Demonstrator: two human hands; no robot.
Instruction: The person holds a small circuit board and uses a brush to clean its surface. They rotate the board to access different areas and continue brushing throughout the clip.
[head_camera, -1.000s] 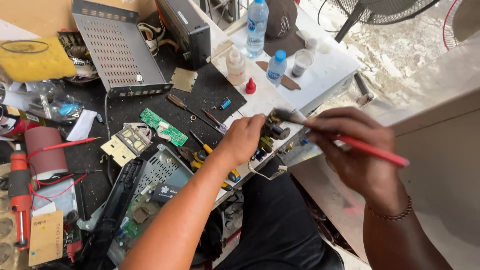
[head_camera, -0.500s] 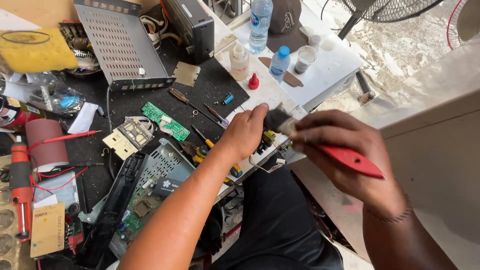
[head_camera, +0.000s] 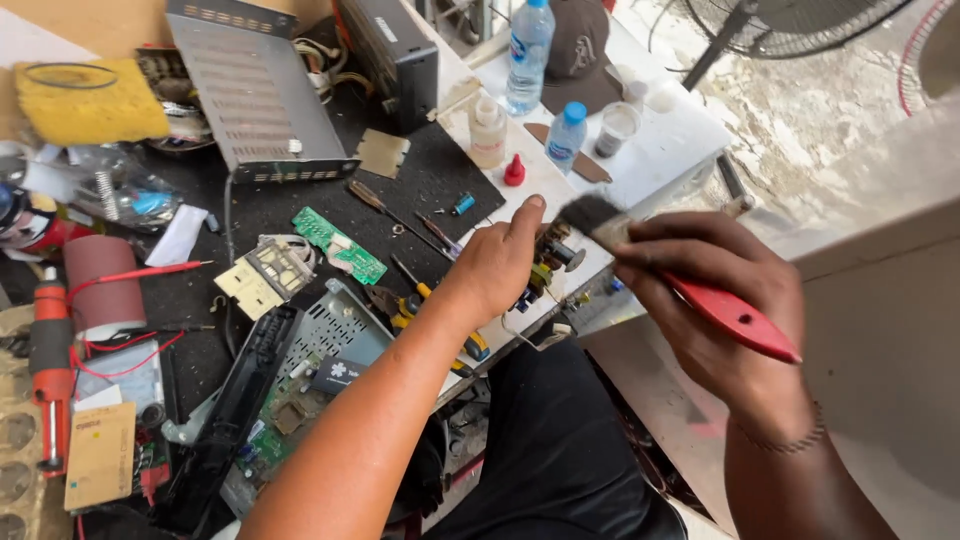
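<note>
Red-handled brush (head_camera: 700, 290) gripped in right hand (head_camera: 720, 300), bristles touching circuit board (head_camera: 545, 268) clasped by left hand (head_camera: 495, 265).

Pretty bright daylight shot, looks like it's coming in from the upper right where the ground (head_camera: 800, 130) is nearly washed out white. The white tabletop (head_camera: 680, 135) is a bit blown too. The dark bench (head_camera: 290, 215) mat stays readable, shadows are soft, nothing harsh. Brush (head_camera: 600, 222) bristles look slightly smeared, some motion blur there. Wide lens bends things at the edges, and the far left corner goes a bit soft.
</note>
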